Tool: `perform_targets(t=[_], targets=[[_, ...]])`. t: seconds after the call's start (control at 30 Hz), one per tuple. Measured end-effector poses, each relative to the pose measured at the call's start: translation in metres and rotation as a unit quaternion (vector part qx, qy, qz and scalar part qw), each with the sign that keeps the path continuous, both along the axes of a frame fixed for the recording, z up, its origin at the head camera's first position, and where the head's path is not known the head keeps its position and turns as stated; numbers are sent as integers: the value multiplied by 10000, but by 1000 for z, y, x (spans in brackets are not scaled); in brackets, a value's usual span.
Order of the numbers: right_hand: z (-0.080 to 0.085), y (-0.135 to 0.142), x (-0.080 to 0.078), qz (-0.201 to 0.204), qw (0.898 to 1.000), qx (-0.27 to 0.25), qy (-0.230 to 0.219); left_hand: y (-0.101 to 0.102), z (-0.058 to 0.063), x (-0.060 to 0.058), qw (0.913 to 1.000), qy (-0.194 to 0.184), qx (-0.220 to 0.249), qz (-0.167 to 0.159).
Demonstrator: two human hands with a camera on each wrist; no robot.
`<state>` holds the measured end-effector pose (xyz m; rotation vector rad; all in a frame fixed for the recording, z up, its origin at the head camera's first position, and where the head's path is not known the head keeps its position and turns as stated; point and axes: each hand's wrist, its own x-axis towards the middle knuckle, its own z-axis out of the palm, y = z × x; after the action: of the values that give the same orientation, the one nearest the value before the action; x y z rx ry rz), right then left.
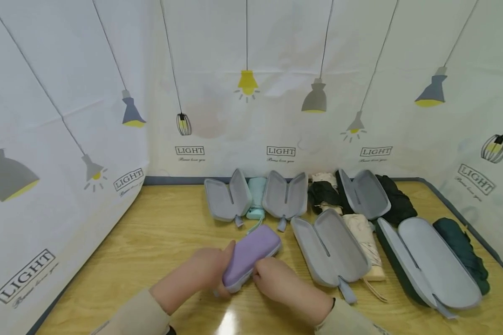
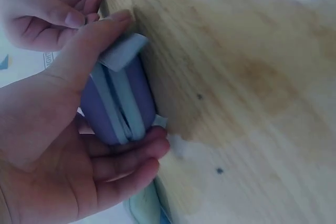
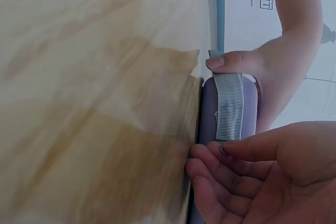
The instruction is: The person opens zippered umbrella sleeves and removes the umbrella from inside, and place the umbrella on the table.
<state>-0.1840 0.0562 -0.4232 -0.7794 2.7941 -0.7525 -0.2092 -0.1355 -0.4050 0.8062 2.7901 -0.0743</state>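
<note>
A purple zip case (image 1: 253, 251) with a pale grey zip band lies on the table in front of me. My left hand (image 1: 209, 270) holds its near left end, thumb along one side and fingers around the other, as the left wrist view shows. A ribbed grey strap (image 3: 229, 106) runs along the case's side near the left thumb. My right hand (image 1: 278, 281) is at the case's right long side. In the right wrist view its thumb and forefinger pinch a small zipper pull (image 3: 223, 150), mostly hidden by the fingertips. A dark line shows between the zip bands in the left wrist view.
Several grey-lined cases stand opened, among them one at back left (image 1: 228, 200), a large one (image 1: 339, 251) and a dark green one (image 1: 440, 265). Folded umbrellas lie between them: turquoise (image 1: 257, 193), cream (image 1: 364, 242), black (image 1: 396, 200) and dark green (image 1: 463, 253).
</note>
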Motion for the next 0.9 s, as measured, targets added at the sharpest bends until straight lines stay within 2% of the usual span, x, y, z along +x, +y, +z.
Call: perform_targets(t=[0.2,0.33,0.47,0.5,0.63,0.8,0.9], targets=[[1,4,0,-334,9994,-46,-79,-2,0,7,9992,74,376,-118],[4,7,0,-554,9980,-177,-242,1,-2,12,9967,101,809,-25],[5,9,-2,-654,9972,-228,-282,3,-7,16,9897,87,1416,188],[5,9,-2,-674,9972,-235,-242,3,-8,16,9867,65,1608,212],[3,10,-5,-780,9967,-204,-48,2,-9,10,9720,-471,2213,634],[2,10,-7,-1020,9947,-16,151,1,-6,-3,9443,-1301,2672,1410],[3,10,-6,-1132,9935,21,134,1,-8,-11,9259,-1483,2924,1877]])
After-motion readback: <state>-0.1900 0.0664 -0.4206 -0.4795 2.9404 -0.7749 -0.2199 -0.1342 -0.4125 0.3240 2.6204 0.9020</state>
